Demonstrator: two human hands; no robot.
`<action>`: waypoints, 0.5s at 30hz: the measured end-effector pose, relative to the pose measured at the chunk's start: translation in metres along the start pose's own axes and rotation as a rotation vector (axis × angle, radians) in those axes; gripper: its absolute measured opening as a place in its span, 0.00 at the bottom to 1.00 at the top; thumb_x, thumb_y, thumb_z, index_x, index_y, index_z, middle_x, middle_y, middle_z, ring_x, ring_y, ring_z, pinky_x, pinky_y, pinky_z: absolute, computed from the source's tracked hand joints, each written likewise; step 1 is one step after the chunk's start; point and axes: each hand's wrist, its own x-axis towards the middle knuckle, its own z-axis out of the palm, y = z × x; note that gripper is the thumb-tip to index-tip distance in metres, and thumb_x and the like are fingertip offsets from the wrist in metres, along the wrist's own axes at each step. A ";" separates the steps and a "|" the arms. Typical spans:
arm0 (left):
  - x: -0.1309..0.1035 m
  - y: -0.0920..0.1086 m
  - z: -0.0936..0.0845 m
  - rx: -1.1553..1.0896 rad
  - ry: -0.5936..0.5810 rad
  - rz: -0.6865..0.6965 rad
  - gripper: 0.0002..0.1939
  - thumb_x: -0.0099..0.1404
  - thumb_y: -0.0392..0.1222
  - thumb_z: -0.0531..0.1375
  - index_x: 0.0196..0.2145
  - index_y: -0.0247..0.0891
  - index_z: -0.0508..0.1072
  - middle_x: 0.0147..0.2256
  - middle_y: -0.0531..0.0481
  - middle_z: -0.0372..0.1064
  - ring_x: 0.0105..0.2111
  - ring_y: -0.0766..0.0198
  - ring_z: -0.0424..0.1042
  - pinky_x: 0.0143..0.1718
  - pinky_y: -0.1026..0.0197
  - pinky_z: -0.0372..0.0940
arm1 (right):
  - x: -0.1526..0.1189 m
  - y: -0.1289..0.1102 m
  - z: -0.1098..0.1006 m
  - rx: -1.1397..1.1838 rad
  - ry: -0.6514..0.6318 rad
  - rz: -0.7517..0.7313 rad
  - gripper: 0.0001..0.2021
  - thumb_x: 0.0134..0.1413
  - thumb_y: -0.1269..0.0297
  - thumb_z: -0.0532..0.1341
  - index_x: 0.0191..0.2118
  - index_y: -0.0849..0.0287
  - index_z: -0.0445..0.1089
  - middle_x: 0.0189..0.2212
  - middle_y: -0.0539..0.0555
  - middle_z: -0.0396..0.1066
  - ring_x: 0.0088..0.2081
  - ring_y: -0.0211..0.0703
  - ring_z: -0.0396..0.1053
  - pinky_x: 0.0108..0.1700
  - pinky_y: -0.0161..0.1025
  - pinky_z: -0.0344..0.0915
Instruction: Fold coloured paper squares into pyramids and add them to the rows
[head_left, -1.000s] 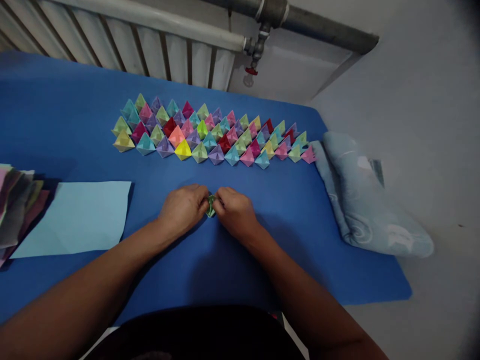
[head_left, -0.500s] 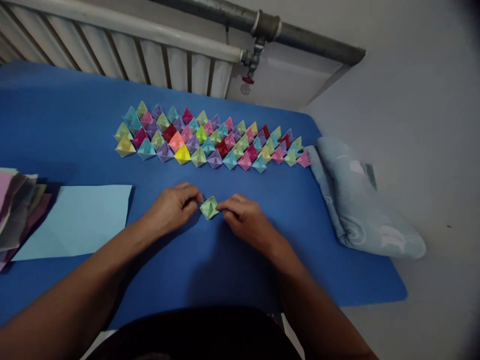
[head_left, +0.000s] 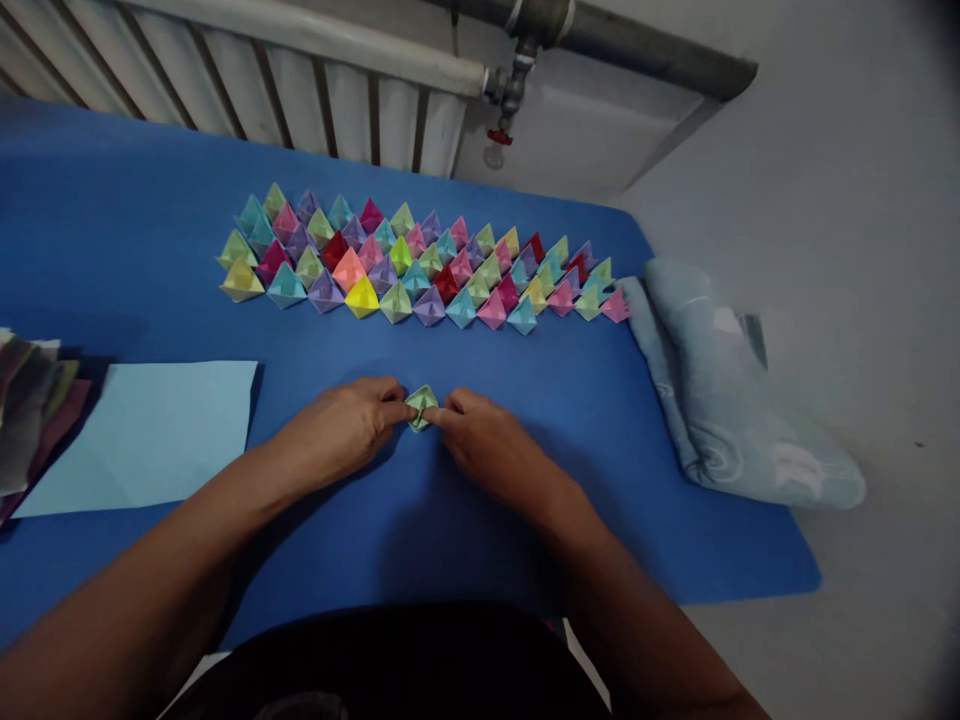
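Observation:
A small light green paper boat [head_left: 423, 399] is held between my two hands, low over the blue table [head_left: 330, 570]. My left hand [head_left: 364, 415] pinches its left side, with the thumb reaching onto the front. From the right, my right hand [head_left: 472, 425] is closed on it too, and its index finger presses near the middle. Both fingertips nearly meet over the centre of the boat and hide part of it. Beyond my hands stand several rows of folded paper boats in many colours, among them a bright yellow boat [head_left: 362, 298].
Left of my arm lies a light blue paper sheet [head_left: 172, 420], beside a stack of coloured papers [head_left: 37, 410]. A folded grey-blue blanket [head_left: 720, 400] rests on the right edge. Behind the table are a white radiator [head_left: 292, 90] and a valve with a red handle [head_left: 499, 137].
Both hands have moved inward on the green boat; their fingertips now reach its centre instead of its outer corners. The view has shifted slightly.

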 end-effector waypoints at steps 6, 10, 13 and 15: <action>0.003 0.010 -0.005 0.213 -0.151 -0.027 0.20 0.69 0.33 0.47 0.48 0.37 0.76 0.36 0.43 0.71 0.31 0.58 0.70 0.30 0.59 0.62 | 0.000 -0.002 0.003 -0.028 -0.001 -0.001 0.15 0.63 0.78 0.51 0.46 0.60 0.73 0.36 0.56 0.68 0.33 0.42 0.62 0.36 0.38 0.60; 0.001 -0.002 0.000 0.001 -0.067 0.006 0.18 0.65 0.32 0.49 0.46 0.39 0.75 0.41 0.45 0.71 0.36 0.60 0.72 0.39 0.58 0.66 | -0.001 0.007 0.005 0.145 0.115 -0.019 0.16 0.59 0.79 0.52 0.44 0.57 0.74 0.36 0.53 0.69 0.35 0.39 0.66 0.40 0.36 0.63; 0.000 -0.006 -0.004 -0.123 0.028 -0.049 0.17 0.63 0.34 0.51 0.46 0.38 0.73 0.41 0.46 0.71 0.36 0.61 0.72 0.40 0.58 0.66 | 0.001 0.018 0.007 0.329 0.345 0.015 0.15 0.57 0.78 0.54 0.43 0.56 0.74 0.36 0.52 0.71 0.38 0.39 0.68 0.44 0.37 0.64; 0.000 -0.003 -0.009 -0.145 0.046 -0.129 0.14 0.60 0.37 0.53 0.42 0.37 0.72 0.37 0.47 0.71 0.32 0.61 0.71 0.36 0.58 0.65 | 0.005 0.023 0.008 0.376 0.480 0.069 0.13 0.58 0.76 0.54 0.40 0.57 0.75 0.35 0.52 0.72 0.38 0.39 0.68 0.45 0.38 0.64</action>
